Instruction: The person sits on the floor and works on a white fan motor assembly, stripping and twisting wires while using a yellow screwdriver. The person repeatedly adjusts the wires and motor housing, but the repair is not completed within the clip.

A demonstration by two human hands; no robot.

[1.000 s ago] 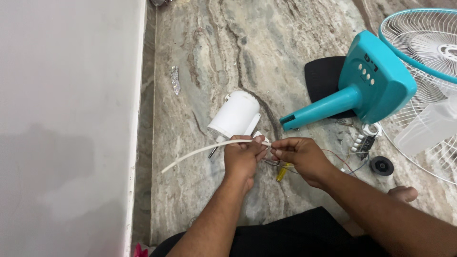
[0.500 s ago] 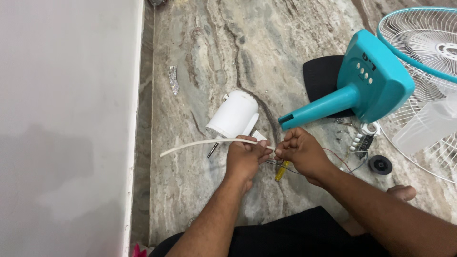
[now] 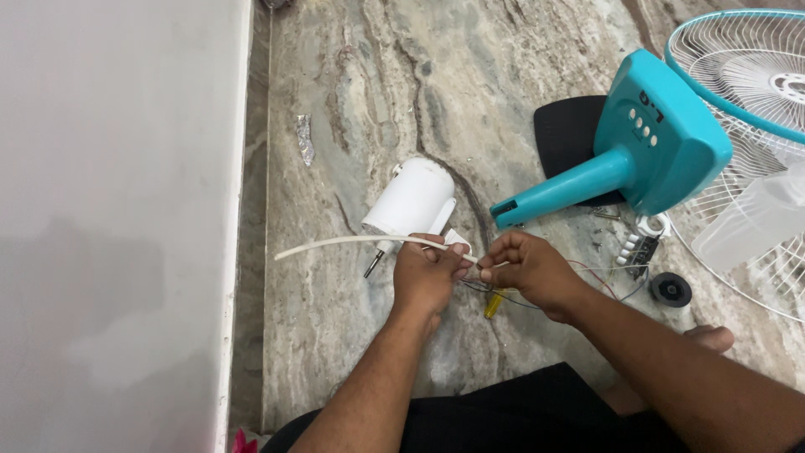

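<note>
White cable (image 3: 335,243) barely shifted; both hands pinch it.

A white cable (image 3: 335,243) is pinched at mid-frame by the left hand (image 3: 428,277) and the right hand (image 3: 528,268), fingertips touching. A white motor housing (image 3: 411,197) is seen just above the hands, and a yellow tool (image 3: 493,304) lies below them. A teal fan base (image 3: 654,147) and a fan grille (image 3: 755,101) are seen at upper right, thin wires (image 3: 604,281) beside the right wrist, on the marble floor (image 3: 360,84)
</note>
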